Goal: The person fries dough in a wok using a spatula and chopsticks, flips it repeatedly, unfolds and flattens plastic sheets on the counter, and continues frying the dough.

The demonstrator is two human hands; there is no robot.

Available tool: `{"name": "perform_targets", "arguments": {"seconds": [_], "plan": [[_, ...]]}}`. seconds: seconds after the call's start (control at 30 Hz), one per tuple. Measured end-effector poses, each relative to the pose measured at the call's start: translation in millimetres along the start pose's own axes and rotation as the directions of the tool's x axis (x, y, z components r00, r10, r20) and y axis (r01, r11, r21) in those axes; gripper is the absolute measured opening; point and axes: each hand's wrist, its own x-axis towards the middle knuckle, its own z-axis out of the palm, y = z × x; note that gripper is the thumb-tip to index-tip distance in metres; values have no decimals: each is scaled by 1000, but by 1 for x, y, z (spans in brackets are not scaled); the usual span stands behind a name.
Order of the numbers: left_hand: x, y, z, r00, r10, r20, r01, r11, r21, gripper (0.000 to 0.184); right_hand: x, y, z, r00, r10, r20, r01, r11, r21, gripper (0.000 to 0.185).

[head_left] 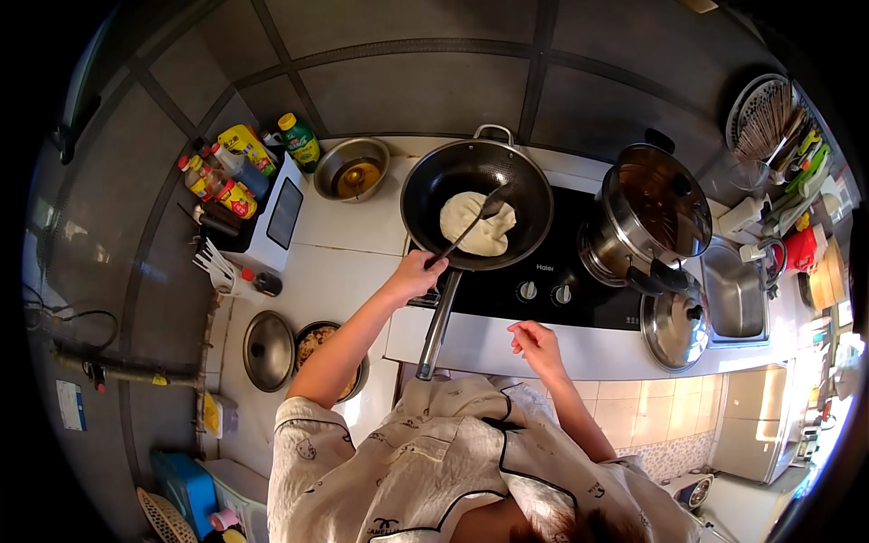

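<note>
My left hand (pixel 418 276) is closed round the handle of a dark long-handled spatula (pixel 463 233). Its head rests on a pale, floppy round of dough (pixel 472 237) in the black wok (pixel 425 195), which sits on the left side of the stove. The wok's long handle (pixel 438 326) points toward my body, with neither hand on it. Over the counter's front edge, right of that handle, my right hand (pixel 536 348) hangs with nothing in it, its fingers loosely bent and partly apart.
A steel pot (pixel 625 217) stands on the stove's right side, its steel lid (pixel 674 330) before the sink (pixel 735 294). Left are a metal bowl of oil (pixel 339 167), sauce bottles (pixel 213 185), another lid (pixel 269 351) and a pan of food (pixel 317 342) under my left arm.
</note>
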Motion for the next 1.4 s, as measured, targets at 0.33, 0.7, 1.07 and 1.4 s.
{"name": "perform_targets", "arguments": {"seconds": [0.33,0.7,1.07,1.4], "plan": [[-2,0,7,1000,-9,18,8,999,42,24,0,2,-5,1000,-9,-24,9,1000,-4,16],[-7,-3,-9,999,28,-29,-27,999,29,25,6,4,-3,998,15,-55,-14,1000,22,14],[-36,30,-42,880,451,-149,-89,465,881,16,2,5,1,999,29,-32,-29,1000,8,14],[-14,41,-2,861,508,-26,-126,262,957,10,-2,6,1,998,-27,-50,28,999,32,15]]}}
